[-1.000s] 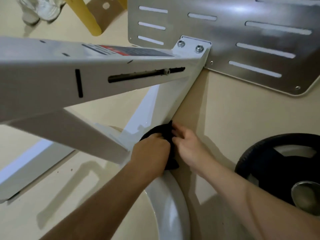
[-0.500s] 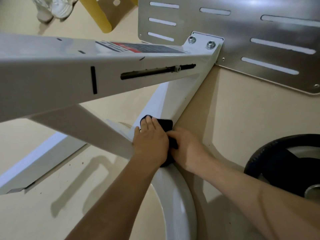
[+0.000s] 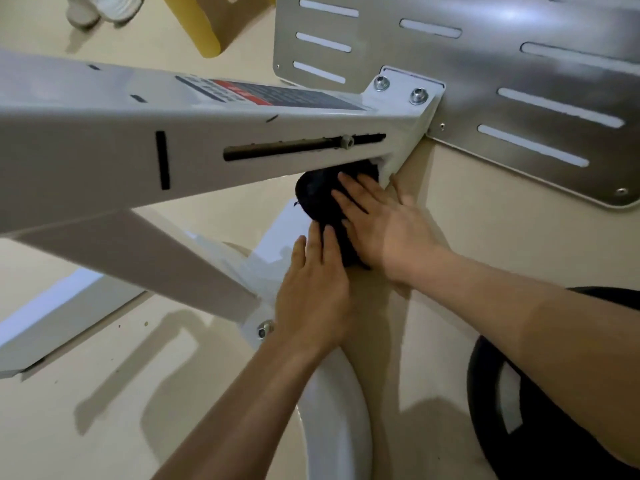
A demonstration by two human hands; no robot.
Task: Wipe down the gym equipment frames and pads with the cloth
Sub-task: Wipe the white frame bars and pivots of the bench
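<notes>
Fingers [image 3: 349,190] of the right hand [image 3: 388,226] lie straight and a little apart, pressing flat on the black cloth [image 3: 317,194]. Its thumb sticks out to the side, off the cloth. The left hand [image 3: 315,296] sits just below, and its fingers [image 3: 317,245] are straight and close together, with the tips touching the lower end of the cloth. No finger curls round the cloth; both hands only push on it. The cloth is bunched on a sloping bar of the white frame [image 3: 104,150], tucked right under the bottom edge of the big long beam, near the corner where the beam joins the shiny metal plate [image 3: 485,81]. Two bolts [image 3: 381,83] hold that corner to the plate. The side of the beam has a long dark slot [image 3: 301,147], and its top has a red and grey sticker [image 3: 277,95]. By the right arm, a black round weight [image 3: 554,438] lies on the tan floor [image 3: 104,410]. At the top edge there is a yellow part [image 3: 204,32] and a white shoe [image 3: 104,8].
</notes>
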